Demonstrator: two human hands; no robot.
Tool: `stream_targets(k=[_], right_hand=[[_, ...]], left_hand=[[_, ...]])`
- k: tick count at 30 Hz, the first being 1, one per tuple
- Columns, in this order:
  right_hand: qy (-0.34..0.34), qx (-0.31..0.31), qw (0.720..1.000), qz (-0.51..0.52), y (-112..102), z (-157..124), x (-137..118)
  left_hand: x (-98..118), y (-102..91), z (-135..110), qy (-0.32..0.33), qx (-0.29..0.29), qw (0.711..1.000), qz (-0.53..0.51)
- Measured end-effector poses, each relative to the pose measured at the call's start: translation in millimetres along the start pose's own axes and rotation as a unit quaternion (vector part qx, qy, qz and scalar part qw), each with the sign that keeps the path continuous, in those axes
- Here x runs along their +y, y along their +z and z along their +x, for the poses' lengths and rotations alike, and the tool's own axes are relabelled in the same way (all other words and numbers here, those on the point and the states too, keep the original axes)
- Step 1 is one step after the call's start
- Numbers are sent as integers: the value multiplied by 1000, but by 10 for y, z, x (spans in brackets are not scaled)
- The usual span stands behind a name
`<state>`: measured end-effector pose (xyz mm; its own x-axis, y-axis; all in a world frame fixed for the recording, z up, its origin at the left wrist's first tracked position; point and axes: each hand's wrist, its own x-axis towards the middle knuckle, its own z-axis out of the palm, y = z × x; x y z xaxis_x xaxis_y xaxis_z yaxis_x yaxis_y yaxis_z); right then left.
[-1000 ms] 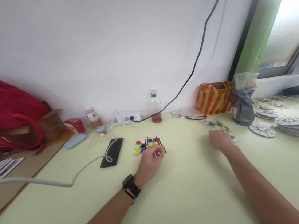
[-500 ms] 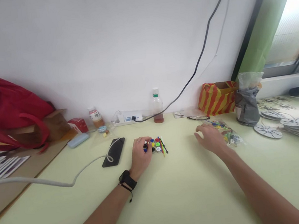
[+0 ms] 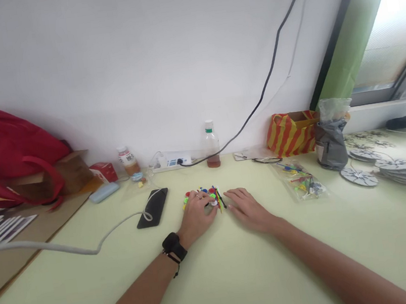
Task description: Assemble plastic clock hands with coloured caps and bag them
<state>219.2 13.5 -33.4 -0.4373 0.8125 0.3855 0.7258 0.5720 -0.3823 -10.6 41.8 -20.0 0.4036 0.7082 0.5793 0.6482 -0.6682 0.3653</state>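
My left hand [image 3: 197,213], with a black watch [image 3: 174,246] on its wrist, lies over a cluster of small round coloured plastic pieces [image 3: 187,194]. Its fingers are spread and touch the pieces, partly hiding them; no piece shows lifted. Beside the cluster stands a row of thin coloured plastic sticks [image 3: 219,200], with a black one on the right side. Close to the right of these sticks my right hand [image 3: 250,209] rests on the table, fingers stretched out and nothing visible in them. Its fingertips are near the black stick; contact cannot be made out.
A black phone [image 3: 153,208] and grey cable [image 3: 112,234] lie left. A clear bag of coloured parts [image 3: 303,182] lies right, before a striped bag [image 3: 290,134] and grey pouch [image 3: 331,145]. Grey discs [image 3: 402,170] are stacked far right. A bottle [image 3: 211,146] stands by the wall.
My right hand has moved left from beside the clear bag to the sticks. My left hand has shifted slightly right across the round pieces, uncovering red and green ones on the left.
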Motion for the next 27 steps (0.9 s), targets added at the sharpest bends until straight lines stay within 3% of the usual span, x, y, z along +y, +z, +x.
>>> stream_targets(k=[8,14,20,27], right_hand=[[68,-55,994,-65,58,122,22],[76,-47,993,-73,42,149,20],[75,-5,994,-82,37,140,104],[122,21,988,-93,-92,114,345]], left_hand=[[44,-6,5,-3,6,1000,-13],[92,-17,-9,-6,19,999,-25],[250,-54,-52,47,-78,988,-122],[274,-59,-52,63,-138,984,-99]])
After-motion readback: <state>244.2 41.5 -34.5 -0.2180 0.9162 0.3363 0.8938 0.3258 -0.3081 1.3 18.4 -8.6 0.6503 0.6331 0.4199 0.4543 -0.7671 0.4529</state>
